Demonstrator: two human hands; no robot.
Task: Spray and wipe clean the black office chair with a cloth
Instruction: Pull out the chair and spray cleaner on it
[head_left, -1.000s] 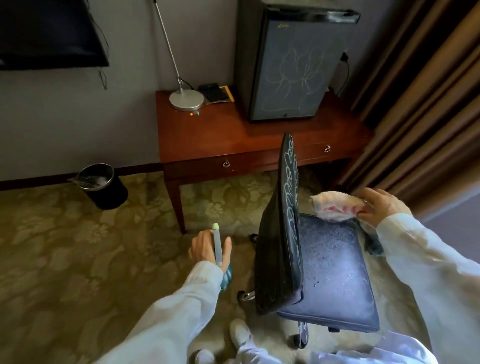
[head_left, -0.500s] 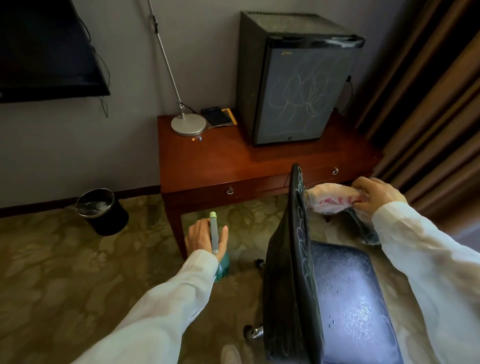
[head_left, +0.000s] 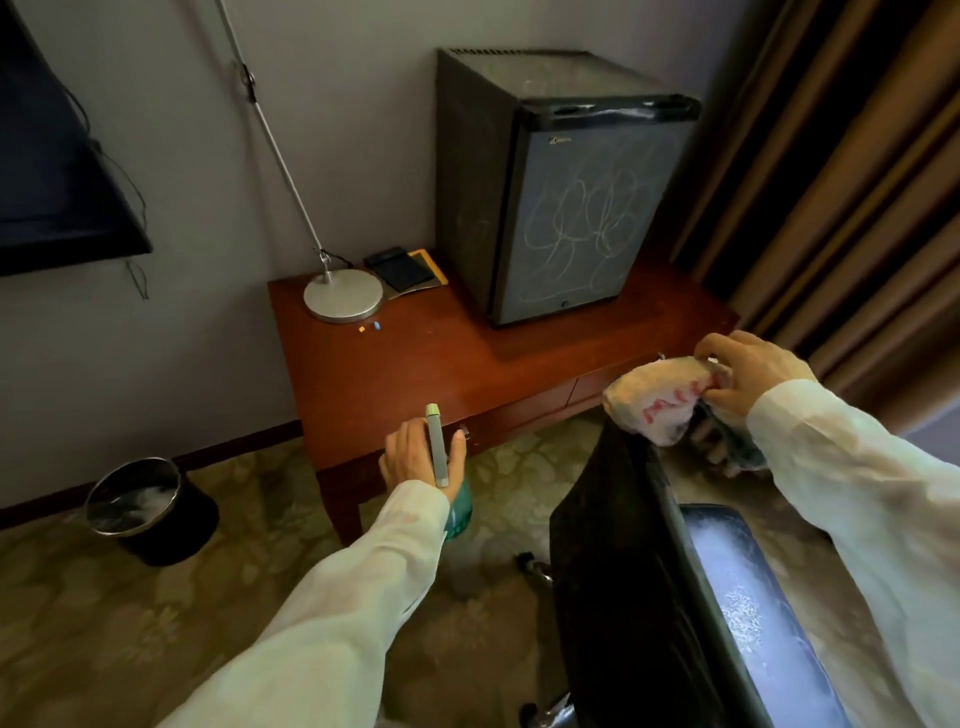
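Left hand (head_left: 421, 452): gripped spray bottle (head_left: 458, 512), fingers curled round it, left of chair (head_left: 623, 571).
Right hand (head_left: 753, 369): fingers clamped on cloth (head_left: 654, 400) at chair's top edge.

Patterned carpet (head_left: 156, 623) bearing wooden desk (head_left: 415, 374), black bin (head_left: 150, 512), chair castors; desk carrying lamp base (head_left: 343, 295), mini fridge (head_left: 561, 182), dark folder (head_left: 402, 270)

Black office chair (head_left: 623, 571), seat speckled white; cloth (head_left: 654, 402) white with pink-red marks; spray bottle (head_left: 460, 512) teal, pale green-grey head; bench (head_left: 415, 364) reddish-brown; carpet (head_left: 156, 623) olive floral; mini fridge (head_left: 571, 218) grey, pale scribbles; curtains (head_left: 857, 182) brown.
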